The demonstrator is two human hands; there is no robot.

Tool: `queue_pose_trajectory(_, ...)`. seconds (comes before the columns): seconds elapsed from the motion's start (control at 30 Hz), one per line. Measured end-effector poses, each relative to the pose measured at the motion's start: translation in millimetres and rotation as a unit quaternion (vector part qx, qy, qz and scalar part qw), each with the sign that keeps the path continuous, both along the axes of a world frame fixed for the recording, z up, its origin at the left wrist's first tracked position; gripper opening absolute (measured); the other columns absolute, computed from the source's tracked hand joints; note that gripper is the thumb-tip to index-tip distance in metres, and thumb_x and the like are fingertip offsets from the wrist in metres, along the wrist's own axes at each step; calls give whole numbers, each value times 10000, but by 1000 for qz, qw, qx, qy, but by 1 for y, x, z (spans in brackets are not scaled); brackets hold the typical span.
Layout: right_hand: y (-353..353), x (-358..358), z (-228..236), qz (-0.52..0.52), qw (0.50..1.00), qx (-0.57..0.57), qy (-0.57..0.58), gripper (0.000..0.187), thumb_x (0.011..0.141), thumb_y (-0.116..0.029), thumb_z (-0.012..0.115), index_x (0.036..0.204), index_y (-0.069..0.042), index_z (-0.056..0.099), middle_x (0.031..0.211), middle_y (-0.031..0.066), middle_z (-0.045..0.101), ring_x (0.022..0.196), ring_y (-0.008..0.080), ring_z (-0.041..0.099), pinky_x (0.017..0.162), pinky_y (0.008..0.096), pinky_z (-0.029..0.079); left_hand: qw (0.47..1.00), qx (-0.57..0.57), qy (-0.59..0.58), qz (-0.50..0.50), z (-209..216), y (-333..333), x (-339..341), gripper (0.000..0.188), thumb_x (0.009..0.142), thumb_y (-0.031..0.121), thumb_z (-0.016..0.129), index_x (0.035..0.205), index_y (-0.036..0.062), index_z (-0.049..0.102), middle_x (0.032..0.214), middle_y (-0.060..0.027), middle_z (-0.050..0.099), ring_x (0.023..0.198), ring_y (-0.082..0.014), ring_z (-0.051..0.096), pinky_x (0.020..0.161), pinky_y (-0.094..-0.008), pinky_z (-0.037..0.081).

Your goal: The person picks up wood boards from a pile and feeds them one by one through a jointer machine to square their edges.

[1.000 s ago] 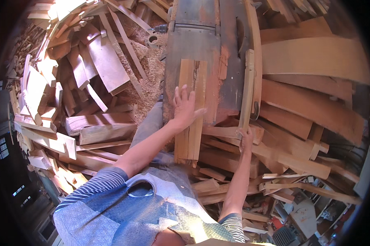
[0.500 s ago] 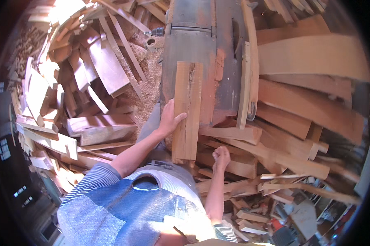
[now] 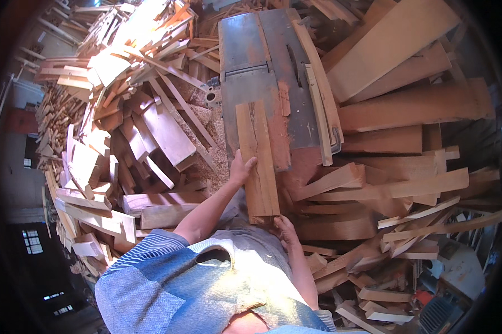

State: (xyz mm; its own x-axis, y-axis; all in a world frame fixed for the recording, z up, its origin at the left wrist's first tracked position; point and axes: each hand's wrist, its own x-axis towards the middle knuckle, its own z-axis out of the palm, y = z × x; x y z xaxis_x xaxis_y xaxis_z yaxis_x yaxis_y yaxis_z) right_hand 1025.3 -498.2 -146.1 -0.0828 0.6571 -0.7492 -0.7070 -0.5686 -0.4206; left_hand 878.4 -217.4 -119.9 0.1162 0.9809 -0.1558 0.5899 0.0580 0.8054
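A thick wooden plank with a long dark crack lies lengthwise on the grey metal bed of a jointer-like machine, its near end jutting out toward my body. My left hand grips the plank's left edge, thumb over the top face and the other fingers down its side. At the near right corner, my right hand holds the plank's end with bent fingers, partly hidden by the wood. A narrow slot crosses the bed beyond the plank's far end.
Loose boards and wood shavings lie left of the machine. Large boards are stacked close along its right side, with offcuts at the lower right. A long wooden strip runs along the bed's right edge.
My right hand has come from beside the plank to its near end and taken hold there. The left hand stays on the left edge. The view has shifted and tilted.
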Motion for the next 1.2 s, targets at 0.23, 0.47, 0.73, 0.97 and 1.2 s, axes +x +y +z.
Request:
queue_pose_trajectory(0.23,5,-11,-6,-15,996,16,-88,429,904,-241,805,1231,-5,660,1145,52,705,1049,152,646,947,325,501,998,-39,-54,13,-20,7,-8,572,897,365,794,1239,-11,529,1118,-239,720,1069,-371,708,912,-446,543)
queue_pose_trajectory(0.47,2,21,33,-79,989,52,-112,286,949,-184,730,1166,-9,668,1065,27,704,964,136,655,861,309,532,979,-117,-160,38,4,24,13,609,865,381,824,1226,-39,571,1143,-174,696,1061,-292,680,936,-404,526)
queue_pose_trajectory(0.73,8,35,12,-23,997,-39,-64,319,930,-159,698,1224,-39,664,1068,33,692,929,153,647,782,352,543,942,250,218,-47,-3,19,26,617,797,322,844,1228,-11,554,1147,-221,585,1033,-441,601,935,-523,500)
queue_pose_trajectory(0.97,4,7,3,-128,989,-53,-53,361,895,-104,724,1238,-11,665,1112,53,699,1008,177,660,873,347,548,995,-61,-74,35,-14,24,14,631,847,361,843,1223,-36,529,1171,-233,681,1069,-396,671,939,-459,528)
queue_pose_trajectory(1.2,-6,9,53,-102,983,9,-151,375,897,-94,714,1249,19,657,1106,52,704,986,147,660,877,305,534,911,-248,-312,107,16,44,30,560,885,370,835,1213,-2,575,1110,-130,710,961,-230,711,829,-380,583)
